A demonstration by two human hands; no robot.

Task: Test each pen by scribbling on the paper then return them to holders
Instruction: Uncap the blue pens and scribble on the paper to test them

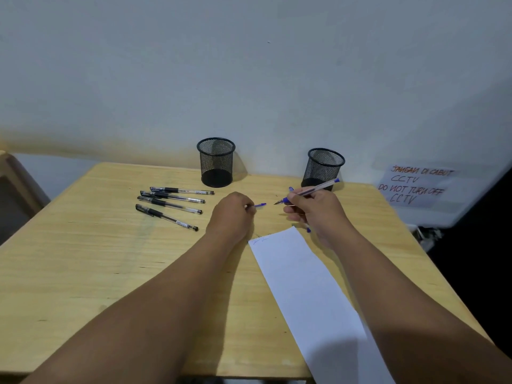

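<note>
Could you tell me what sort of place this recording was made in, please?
Probably a plain indoor office or workroom: a wooden desk against a bare wall, mesh pen holders, and a handwritten CCTV notice.

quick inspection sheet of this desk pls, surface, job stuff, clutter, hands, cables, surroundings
surface: wooden table, a few small marks
job's things: four black pens lying at left; two mesh holders upright, no pens seen inside; paper strip with faint scribble at its far end
clutter: nothing seen
hands: left hand pinches blue cap; right hand holds uncapped blue pen above table
cables: nothing seen
surroundings: plain wall; handwritten CCTV notice at right
</note>
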